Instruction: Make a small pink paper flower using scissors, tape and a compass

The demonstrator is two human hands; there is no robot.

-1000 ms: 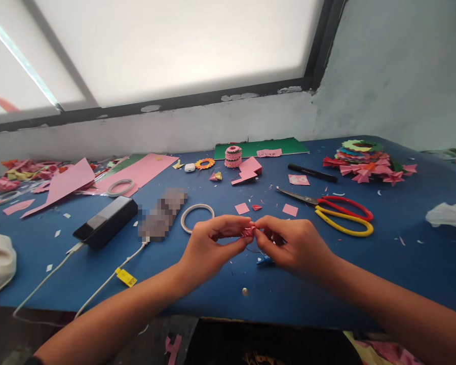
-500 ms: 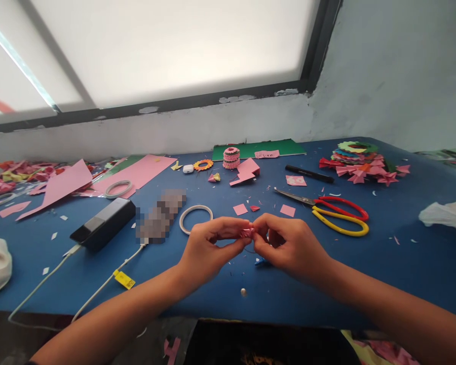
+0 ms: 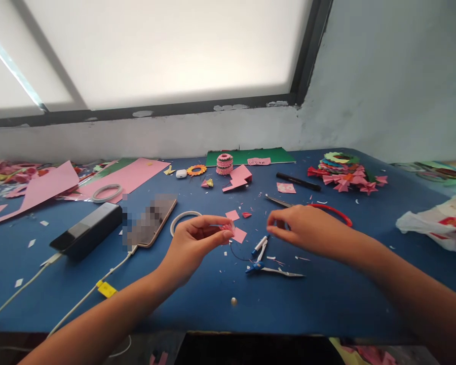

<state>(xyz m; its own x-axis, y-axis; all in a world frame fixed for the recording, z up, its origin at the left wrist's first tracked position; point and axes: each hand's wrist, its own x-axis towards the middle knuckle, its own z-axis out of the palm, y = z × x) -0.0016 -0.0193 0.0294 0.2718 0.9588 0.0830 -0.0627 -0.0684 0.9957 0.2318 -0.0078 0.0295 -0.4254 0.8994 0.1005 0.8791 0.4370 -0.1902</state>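
My left hand (image 3: pixel 195 241) pinches a small pink folded paper piece (image 3: pixel 228 228) between thumb and fingertips, just above the table. Off to the right, my right hand (image 3: pixel 307 228) is half curled, with nothing visible between its thumb and forefinger. It covers much of the scissors, whose blade (image 3: pixel 277 201) and red handle (image 3: pixel 336 213) stick out around it. Between the hands lies a drawing compass (image 3: pixel 257 266) in blue and white, its legs spread. Pink paper squares (image 3: pixel 240 235) and a small red-pink folded piece (image 3: pixel 247 215) rest close to my left fingertips.
A tape roll (image 3: pixel 186 215), phone (image 3: pixel 157 223) and black power bank (image 3: pixel 87 230) with white cables lie left. Farther back are a pink ring stack (image 3: pixel 224 165), green sheet (image 3: pixel 277 155), black pen (image 3: pixel 298 181) and paper flowers (image 3: pixel 349 177). A plastic bag (image 3: pixel 437 223) sits right.
My right hand has parted from the pink piece and moved right over the scissors, uncovering the compass. The piece stays in my left hand. The view has shifted slightly.
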